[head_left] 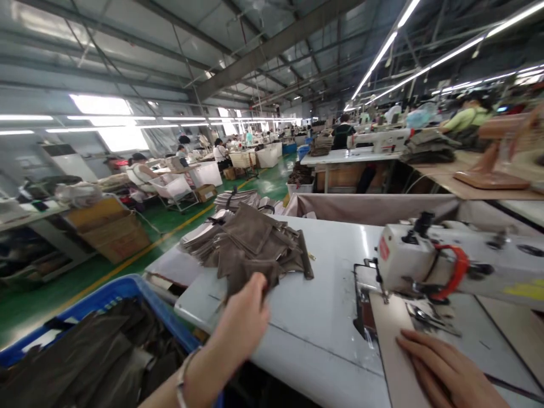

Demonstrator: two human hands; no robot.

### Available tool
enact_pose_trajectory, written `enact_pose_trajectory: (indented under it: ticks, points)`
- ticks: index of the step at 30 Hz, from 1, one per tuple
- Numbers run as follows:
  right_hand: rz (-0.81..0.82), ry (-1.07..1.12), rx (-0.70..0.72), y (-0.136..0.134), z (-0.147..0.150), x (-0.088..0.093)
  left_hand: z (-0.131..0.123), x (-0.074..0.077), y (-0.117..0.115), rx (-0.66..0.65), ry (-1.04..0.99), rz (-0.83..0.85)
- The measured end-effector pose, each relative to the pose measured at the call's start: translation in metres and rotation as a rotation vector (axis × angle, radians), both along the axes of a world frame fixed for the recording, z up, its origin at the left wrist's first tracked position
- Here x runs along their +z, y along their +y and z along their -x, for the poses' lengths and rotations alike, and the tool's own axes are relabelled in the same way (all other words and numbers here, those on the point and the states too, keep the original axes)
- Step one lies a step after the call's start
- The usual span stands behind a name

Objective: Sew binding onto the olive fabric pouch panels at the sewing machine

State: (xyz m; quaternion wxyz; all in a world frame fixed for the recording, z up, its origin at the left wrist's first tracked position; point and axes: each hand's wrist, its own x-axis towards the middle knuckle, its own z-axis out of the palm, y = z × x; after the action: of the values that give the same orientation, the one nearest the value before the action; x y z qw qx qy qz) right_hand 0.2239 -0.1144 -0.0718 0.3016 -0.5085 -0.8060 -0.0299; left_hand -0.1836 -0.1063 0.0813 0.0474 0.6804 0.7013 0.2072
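Note:
My left hand (249,311) is closed on the near edge of a dark brown fabric piece (255,272), at the front of a loose pile of similar pieces (250,229). My right hand (442,362) lies flat with fingers stretched on a beige panel (393,340), to the right on the table. The panel's far end reaches under the head of a white sewing machine (408,255) with an orange-red part on it. Part of the right palm runs out of the frame.
A blue crate (140,289) of dark fabric stands at my lower left. Stacked pieces (204,232) lie on the table's (323,317) left side. A cloth-lined bin (374,209) is behind the table. Further off are other workers, sewing tables and cardboard boxes (113,226).

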Motion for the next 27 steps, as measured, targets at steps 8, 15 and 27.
enact_pose_trajectory:
  ticks: [8,15,27]
  points:
    - [0.064,-0.116,-0.008,-0.010,0.015,0.022,-0.099,-0.045,0.027,-0.544,-0.295,0.257]
    - [0.080,-0.092,0.004,-0.010,0.017,0.031,-0.100,-0.070,0.063,-0.495,0.083,-0.024]
    - [0.484,0.434,-0.014,-0.075,0.082,0.090,-0.130,0.003,0.021,-0.528,-0.268,0.091]
